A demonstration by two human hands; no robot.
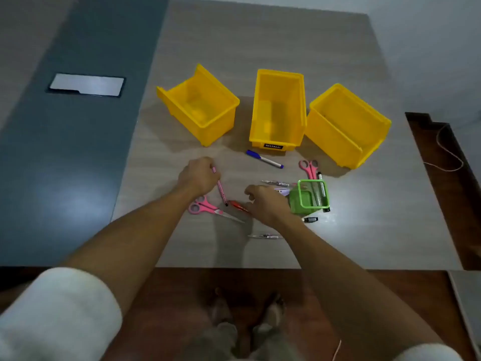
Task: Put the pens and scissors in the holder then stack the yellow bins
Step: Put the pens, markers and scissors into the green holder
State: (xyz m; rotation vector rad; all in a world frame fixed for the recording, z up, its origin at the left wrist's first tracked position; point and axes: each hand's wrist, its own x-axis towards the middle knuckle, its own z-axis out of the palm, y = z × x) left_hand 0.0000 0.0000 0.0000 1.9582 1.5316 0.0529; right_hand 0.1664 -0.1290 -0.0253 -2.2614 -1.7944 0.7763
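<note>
My left hand (199, 175) is shut on a pink pen (221, 190) whose tip points down toward the table. My right hand (265, 203) hovers with fingers apart over a red pen (238, 205), just left of the green mesh holder (309, 196). One pair of pink scissors (210, 208) lies below my left hand; another pair of pink scissors (309, 168) lies behind the holder. A blue-capped pen (264, 158), a clear pen (276, 183) and another clear pen (265, 236) lie loose. Three yellow bins (200, 105) (277, 110) (346, 126) stand apart in a row.
A black marker (311, 219) lies in front of the holder and another black marker (320, 175) behind it. A grey inset panel (87, 84) sits in the table's dark left strip. The table's near edge (234, 268) is close to my body; a cord (447, 155) lies on the floor at right.
</note>
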